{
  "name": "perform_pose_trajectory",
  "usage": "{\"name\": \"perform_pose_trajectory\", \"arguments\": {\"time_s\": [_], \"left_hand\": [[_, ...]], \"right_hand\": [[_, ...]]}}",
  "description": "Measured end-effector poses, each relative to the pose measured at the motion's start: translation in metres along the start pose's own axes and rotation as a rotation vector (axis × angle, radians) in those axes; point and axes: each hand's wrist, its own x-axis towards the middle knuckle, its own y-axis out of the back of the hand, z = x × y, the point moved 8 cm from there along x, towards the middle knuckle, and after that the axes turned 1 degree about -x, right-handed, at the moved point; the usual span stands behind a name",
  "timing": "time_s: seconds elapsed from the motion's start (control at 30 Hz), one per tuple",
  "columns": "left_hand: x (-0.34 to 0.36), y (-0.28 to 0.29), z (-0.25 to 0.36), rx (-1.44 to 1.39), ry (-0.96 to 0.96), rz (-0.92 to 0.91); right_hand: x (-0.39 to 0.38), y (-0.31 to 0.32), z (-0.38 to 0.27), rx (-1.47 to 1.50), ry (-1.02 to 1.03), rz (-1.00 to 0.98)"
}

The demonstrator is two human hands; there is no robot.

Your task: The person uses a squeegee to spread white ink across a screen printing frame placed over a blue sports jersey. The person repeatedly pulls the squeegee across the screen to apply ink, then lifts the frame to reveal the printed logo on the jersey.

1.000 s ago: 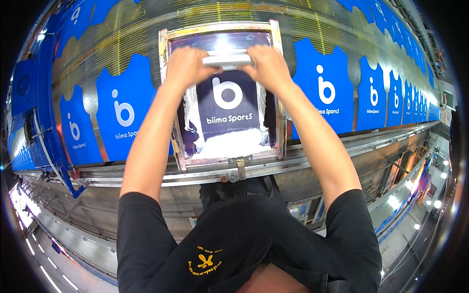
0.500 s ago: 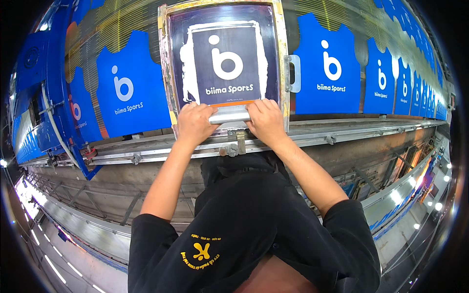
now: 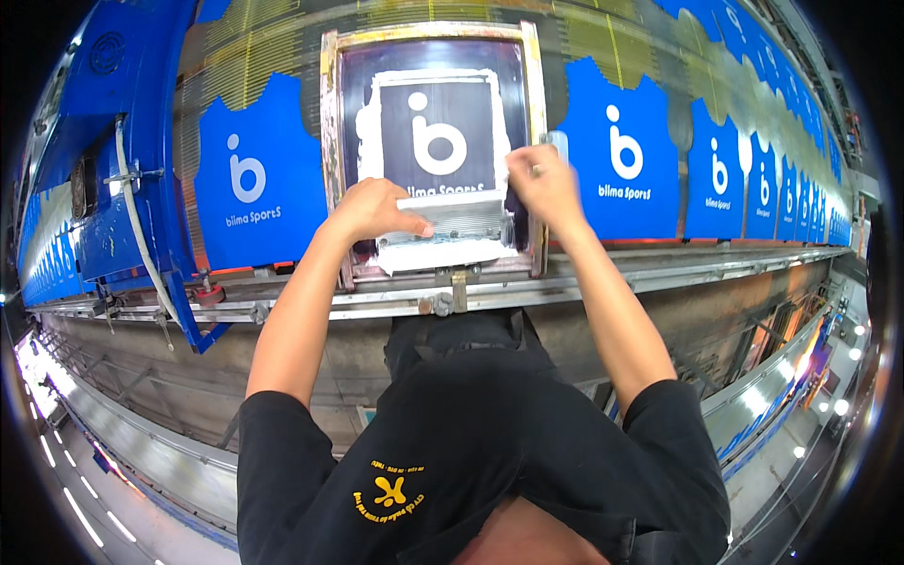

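A screen-printing frame (image 3: 539, 113) with a worn, stained rim lies before me. White ink borders a dark panel (image 3: 471, 104) on its mesh, where a rounded white emblem shows. Across the near part of the mesh rests a squeegee (image 3: 457, 217) with a ridged metal handle, tilted back toward me. My left hand (image 3: 372, 209) grips its left end, thumb lying over the handle. Off the squeegee's right end, my right hand (image 3: 548, 184) is raised beside the frame's right rim. Its fingers look curled but are blurred by motion. White ink (image 3: 443, 256) lies along the squeegee's near side.
Blue vest-shaped fabric pieces (image 3: 621, 141) with white prints lie in a row on both sides. A metal rail (image 3: 603, 281) runs along the table's near edge, with a clamp (image 3: 441, 303) below the frame. Blue machinery (image 3: 141, 226) stands at left.
Both hands held the squeegee before; my right hand has let go and moved up and right. The squeegee now leans back, showing its ridged side. The view has shifted slightly.
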Motion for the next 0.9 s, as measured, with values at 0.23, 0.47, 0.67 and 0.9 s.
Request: {"name": "perform_pose_trajectory", "arguments": {"time_s": [0.23,0.47,0.67,0.9], "left_hand": [[0.001,0.060,0.020,-0.049,-0.123,0.285],[-0.023,0.112,0.087,0.078,-0.416,0.571],[-0.014,0.125,0.203,0.126,-0.565,0.803],[-0.011,0.137,0.277,0.274,-0.687,1.149]], "right_hand": [[0.044,0.011,0.100,-0.132,-0.429,0.317],[0.038,0.104,0.043,-0.055,-0.257,0.496],[0.007,0.259,0.023,-0.110,-0.157,0.552],[-0.021,0.323,-0.010,-0.116,-0.069,0.597]]}}
